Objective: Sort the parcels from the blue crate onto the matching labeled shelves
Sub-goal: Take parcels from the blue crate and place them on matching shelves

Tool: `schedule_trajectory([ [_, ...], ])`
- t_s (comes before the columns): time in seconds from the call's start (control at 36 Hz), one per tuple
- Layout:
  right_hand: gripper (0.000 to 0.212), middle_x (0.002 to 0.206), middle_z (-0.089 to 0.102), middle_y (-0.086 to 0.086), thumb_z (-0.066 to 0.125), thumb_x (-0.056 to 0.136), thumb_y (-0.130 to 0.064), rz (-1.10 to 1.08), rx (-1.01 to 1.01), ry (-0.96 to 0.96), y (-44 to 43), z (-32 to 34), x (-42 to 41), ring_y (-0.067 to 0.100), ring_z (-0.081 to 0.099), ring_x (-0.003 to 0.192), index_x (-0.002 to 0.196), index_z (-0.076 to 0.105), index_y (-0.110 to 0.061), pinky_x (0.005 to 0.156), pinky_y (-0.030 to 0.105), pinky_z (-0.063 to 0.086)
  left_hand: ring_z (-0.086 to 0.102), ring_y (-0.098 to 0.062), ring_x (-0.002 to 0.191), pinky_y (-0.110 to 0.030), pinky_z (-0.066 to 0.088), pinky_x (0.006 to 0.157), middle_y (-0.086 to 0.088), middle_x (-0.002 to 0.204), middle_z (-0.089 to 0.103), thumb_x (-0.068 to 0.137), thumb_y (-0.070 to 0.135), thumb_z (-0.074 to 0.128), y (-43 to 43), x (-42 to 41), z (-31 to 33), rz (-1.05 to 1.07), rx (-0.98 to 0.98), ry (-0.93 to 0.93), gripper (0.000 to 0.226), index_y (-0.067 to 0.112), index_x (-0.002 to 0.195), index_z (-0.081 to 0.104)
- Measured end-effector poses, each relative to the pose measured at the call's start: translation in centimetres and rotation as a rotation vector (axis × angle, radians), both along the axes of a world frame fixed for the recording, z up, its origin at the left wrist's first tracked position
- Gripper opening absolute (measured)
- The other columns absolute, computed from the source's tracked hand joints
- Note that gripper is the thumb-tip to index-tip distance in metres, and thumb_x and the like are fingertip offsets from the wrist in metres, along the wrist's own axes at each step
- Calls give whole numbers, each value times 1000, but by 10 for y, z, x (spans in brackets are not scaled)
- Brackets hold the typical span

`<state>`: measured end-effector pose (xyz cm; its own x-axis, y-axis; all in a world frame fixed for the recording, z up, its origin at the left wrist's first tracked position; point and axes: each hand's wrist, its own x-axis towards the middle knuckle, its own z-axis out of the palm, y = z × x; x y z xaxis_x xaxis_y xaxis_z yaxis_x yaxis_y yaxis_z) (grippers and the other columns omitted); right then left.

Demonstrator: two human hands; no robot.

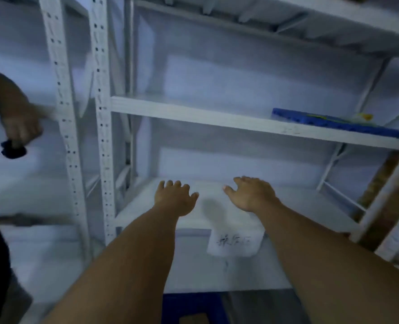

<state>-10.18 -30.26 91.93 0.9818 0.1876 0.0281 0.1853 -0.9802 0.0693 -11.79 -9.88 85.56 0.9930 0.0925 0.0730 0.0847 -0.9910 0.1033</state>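
Both my arms reach out over the lower shelf (299,206) of a white metal rack. My left hand (174,197) hovers palm down with its fingers spread, holding nothing. My right hand (250,194) is beside it, also open and empty. A white paper label (234,242) with handwritten characters hangs from the front edge of this shelf, between my forearms. Part of the blue crate (189,305) shows at the bottom edge, below the shelf. No parcel is visible on the lower shelf; the picture is blurred.
A flat blue tray (329,123) with something yellow on it lies on the upper shelf (194,113) at the right. Perforated white uprights (102,127) stand at the left. Another person's hand (20,127) at far left holds a dark object.
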Motion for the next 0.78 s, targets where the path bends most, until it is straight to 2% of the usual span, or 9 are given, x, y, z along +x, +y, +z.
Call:
schedule_trajectory([
  [0.14,73,168,29,4,21,104,-66,117,-15,83,59,-65,39,28,30,152,161,31,-22,123,44,23,36,-32,145,-50,20,122,-9,153,45,104,59,23,52,15,-66,119,-9,61,62,20,146,49],
  [0.25,72,164,35,5,21,104,-66,149,-26,169,85,-123,64,29,35,148,159,36,-22,121,44,26,36,-31,144,-50,19,122,-8,154,44,104,60,22,76,22,-125,141,-20,146,63,21,147,48],
  [0.39,75,165,33,5,18,104,-68,188,-44,321,104,-202,83,30,35,148,161,30,-22,122,46,26,27,-30,151,-48,17,124,-8,163,33,104,58,20,103,12,-194,209,-39,284,65,22,156,36],
  [0.5,78,168,27,7,17,103,-69,207,-66,417,111,-255,95,31,32,150,164,22,-20,122,46,28,35,-32,146,-51,21,122,-8,158,41,102,58,21,121,13,-249,251,-39,374,64,23,150,43],
  [0.56,78,167,29,8,16,103,-69,222,-78,435,115,-277,104,32,35,149,163,24,-19,119,46,32,34,-31,146,-51,20,123,-6,159,40,102,60,21,126,17,-271,266,-51,406,65,23,151,43],
  [0.61,79,167,31,8,16,103,-70,234,-82,466,117,-300,111,33,36,147,162,26,-19,118,46,33,34,-33,145,-53,21,122,-7,158,40,98,64,15,127,22,-291,269,-56,456,72,24,150,43],
  [0.69,78,164,36,9,18,103,-70,256,-98,520,114,-343,119,34,40,144,161,30,-19,116,46,35,37,-39,140,-60,28,115,-9,156,40,70,68,-13,124,30,-336,157,28,571,104,28,149,43],
  [0.72,78,163,36,9,19,103,-70,259,-103,538,111,-360,123,35,41,143,161,31,-19,115,46,35,39,-39,139,-60,29,113,-10,154,41,67,66,-16,122,33,-354,145,28,592,108,28,148,44],
  [0.78,77,164,35,9,19,103,-69,266,-103,596,104,-394,132,35,41,144,161,30,-20,116,46,35,43,-38,135,-58,32,113,-11,149,47,79,66,-10,111,34,-381,186,-39,616,96,25,145,46],
])
